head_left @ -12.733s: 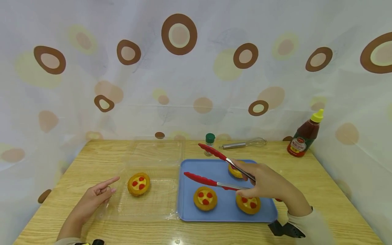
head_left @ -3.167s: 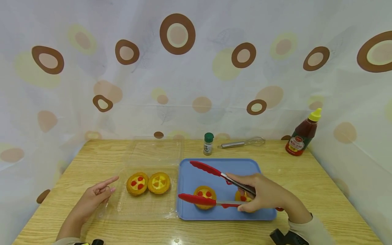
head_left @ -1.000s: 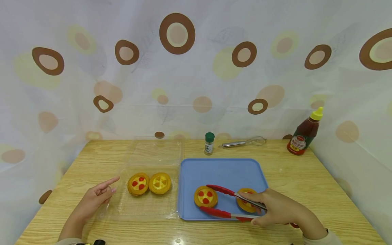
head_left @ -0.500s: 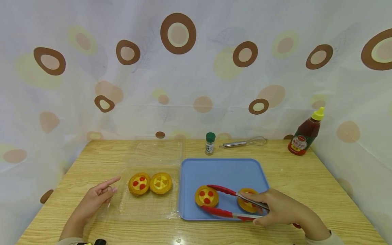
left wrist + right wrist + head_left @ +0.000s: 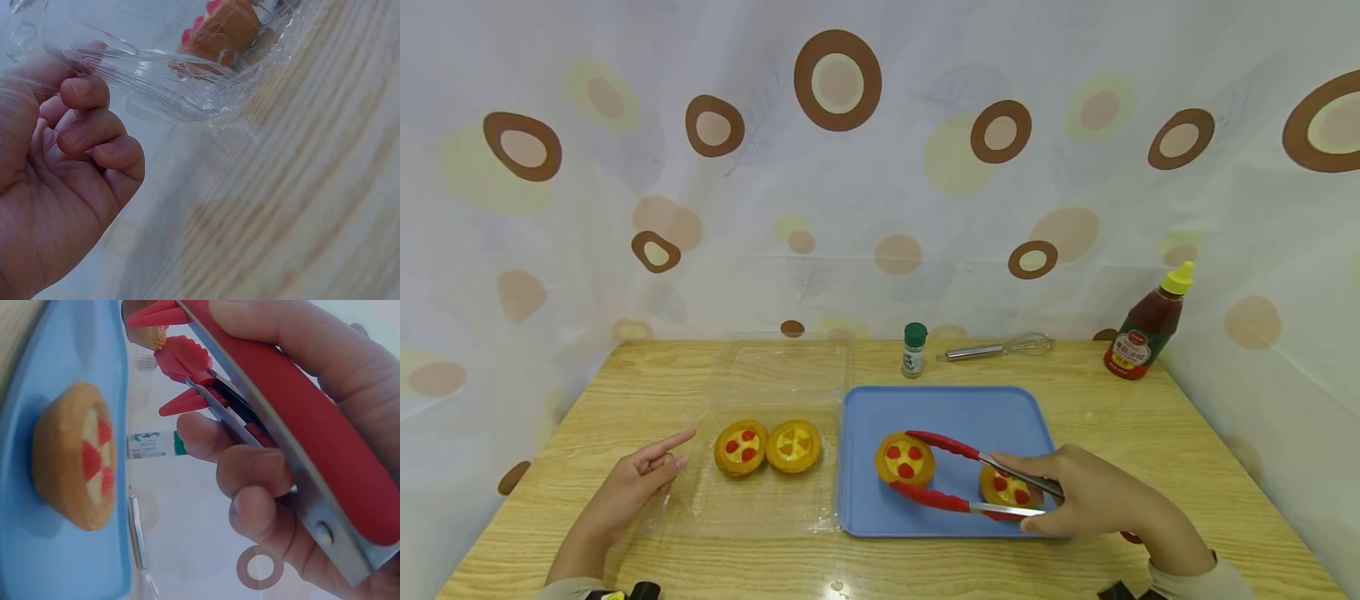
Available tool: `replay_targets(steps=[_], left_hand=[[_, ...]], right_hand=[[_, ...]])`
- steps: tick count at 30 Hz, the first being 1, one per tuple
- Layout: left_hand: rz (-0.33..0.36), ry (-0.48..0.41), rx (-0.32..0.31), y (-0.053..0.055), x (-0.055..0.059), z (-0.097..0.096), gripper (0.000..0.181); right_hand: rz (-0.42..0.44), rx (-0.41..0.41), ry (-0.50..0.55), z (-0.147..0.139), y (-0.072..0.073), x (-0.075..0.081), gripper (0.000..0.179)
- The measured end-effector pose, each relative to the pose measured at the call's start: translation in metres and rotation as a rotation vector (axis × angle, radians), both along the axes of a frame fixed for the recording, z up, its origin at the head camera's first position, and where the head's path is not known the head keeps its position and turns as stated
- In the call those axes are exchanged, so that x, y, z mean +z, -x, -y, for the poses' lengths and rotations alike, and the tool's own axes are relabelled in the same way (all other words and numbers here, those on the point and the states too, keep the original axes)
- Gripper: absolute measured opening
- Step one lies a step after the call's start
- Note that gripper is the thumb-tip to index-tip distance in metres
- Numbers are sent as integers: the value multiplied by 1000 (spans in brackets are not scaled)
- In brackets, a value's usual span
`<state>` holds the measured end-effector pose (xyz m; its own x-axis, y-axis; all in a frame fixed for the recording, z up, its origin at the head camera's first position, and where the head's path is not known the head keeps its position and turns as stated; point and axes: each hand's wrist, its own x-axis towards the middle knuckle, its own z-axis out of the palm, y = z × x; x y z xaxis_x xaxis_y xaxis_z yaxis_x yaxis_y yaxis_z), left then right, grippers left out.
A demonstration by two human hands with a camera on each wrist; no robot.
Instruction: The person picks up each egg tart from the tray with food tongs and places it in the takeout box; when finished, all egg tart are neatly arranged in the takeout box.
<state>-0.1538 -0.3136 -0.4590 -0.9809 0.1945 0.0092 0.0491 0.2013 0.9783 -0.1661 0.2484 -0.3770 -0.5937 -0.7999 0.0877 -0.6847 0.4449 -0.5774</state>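
Note:
My right hand (image 5: 1097, 492) grips red-tipped metal tongs (image 5: 951, 500). Between their tips is a tart (image 5: 905, 460) with three red toppings, over the blue tray (image 5: 955, 404). Another red-topped tart (image 5: 78, 456) rests on the tray beneath the tongs and fingers, partly hidden in the head view. My left hand (image 5: 632, 487) holds the left edge of an opened clear plastic container (image 5: 760, 512), index finger extended and the other fingers curled, as the left wrist view shows. Inside the container, a red-topped tart (image 5: 741, 448) and a yellow-topped tart (image 5: 793, 447) sit side by side.
Behind the tray stand a green-capped seasoning jar (image 5: 913, 350) and, lying down, a metal whisk (image 5: 992, 350). A sauce bottle (image 5: 1146, 325) with a yellow cap leans at the back right. The container's lid (image 5: 782, 371) lies folded back toward the patterned curtain (image 5: 880, 183).
The yellow-topped tart went from the tray into the container. The tongs then closed about the left red-topped tart, which has just shifted up with them. The left hand stays put.

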Motion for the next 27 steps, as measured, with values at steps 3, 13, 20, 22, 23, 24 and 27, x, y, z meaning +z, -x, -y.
replay_targets(steps=[3,13,20,22,23,24,27], left_hand=[[1,9,7,1,0,-1,53],[17,16,24,1,1,-2,53],[1,14,30,0,1,-2,52],[-3,17,33,0,1,-2,51],[-3,19,38,0,1,-2,51],[-5,21,39,0,1,-2,51],[-9,25,41,0,1,-2,50]], right_hand=[[-11,11,7,4,2,4,64],[17,8,1,27,8,14,65],[27,110,35,56,18,20,62],[19,134,27,66,22,20,62],[15,144,23,71,24,20,62],[14,155,17,76,27,19,63],[18,201,3,92,33,19,63]])
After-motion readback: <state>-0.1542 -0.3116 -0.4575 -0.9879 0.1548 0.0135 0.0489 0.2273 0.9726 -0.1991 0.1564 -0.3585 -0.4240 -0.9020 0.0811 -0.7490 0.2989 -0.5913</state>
